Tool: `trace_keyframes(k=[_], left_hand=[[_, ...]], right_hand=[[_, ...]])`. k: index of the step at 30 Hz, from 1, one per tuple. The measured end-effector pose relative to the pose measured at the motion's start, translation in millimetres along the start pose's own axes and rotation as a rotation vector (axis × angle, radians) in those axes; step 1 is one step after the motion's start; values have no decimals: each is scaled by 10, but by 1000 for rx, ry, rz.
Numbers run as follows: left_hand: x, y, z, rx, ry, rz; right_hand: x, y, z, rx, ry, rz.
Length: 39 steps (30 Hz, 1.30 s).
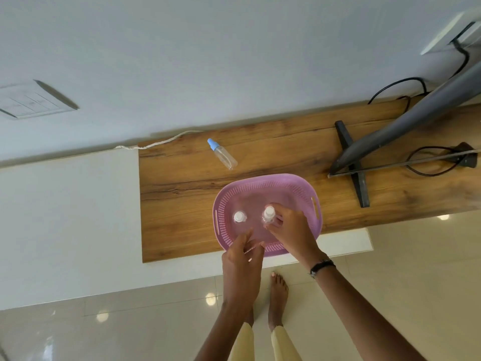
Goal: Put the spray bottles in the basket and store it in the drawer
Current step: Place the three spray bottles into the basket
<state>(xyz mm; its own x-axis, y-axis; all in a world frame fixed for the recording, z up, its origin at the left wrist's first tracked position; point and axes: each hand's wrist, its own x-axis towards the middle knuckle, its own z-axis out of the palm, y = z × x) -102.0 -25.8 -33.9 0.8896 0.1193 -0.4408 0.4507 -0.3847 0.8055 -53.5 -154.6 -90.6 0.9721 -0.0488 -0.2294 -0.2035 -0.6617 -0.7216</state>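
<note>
A purple perforated basket (pixel 286 184) sits on the wooden shelf top, overhanging its front edge. Two clear spray bottles with white caps stand upright inside it: one on the left (pixel 239 217), one on the right (pixel 269 214). My right hand (pixel 291 230) grips the right bottle by its body. My left hand (pixel 242 254) hovers over the basket's near rim, fingers apart, holding nothing, just short of the left bottle. A third clear bottle with a blue cap (pixel 222 154) lies on its side on the wood behind the basket.
The wooden shelf top (pixel 182 183) runs along a white wall. A monitor (pixel 406 118) on a black stand (pixel 351 162) with black cables occupies its right part. A white cord (pixel 156 143) trails off the back left corner. My bare feet stand on glossy tiles below.
</note>
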Motion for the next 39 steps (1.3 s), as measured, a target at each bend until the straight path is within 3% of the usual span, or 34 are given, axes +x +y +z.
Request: trace_keyframes(k=[17,28,34,39], left_hand=[[78,3,-52,-76,-2,-46],[90,111,-202,-147,18,-26],[363,388,-380,-219,67,36],[797,511,-478,-341,83,-61]], right_hand=[[180,29,190,-90,-52,-70],[107,-10,-66,-136,-43,5],[253,-473,-446,35,37,-118],[808,-766,-253,7,9,-173]])
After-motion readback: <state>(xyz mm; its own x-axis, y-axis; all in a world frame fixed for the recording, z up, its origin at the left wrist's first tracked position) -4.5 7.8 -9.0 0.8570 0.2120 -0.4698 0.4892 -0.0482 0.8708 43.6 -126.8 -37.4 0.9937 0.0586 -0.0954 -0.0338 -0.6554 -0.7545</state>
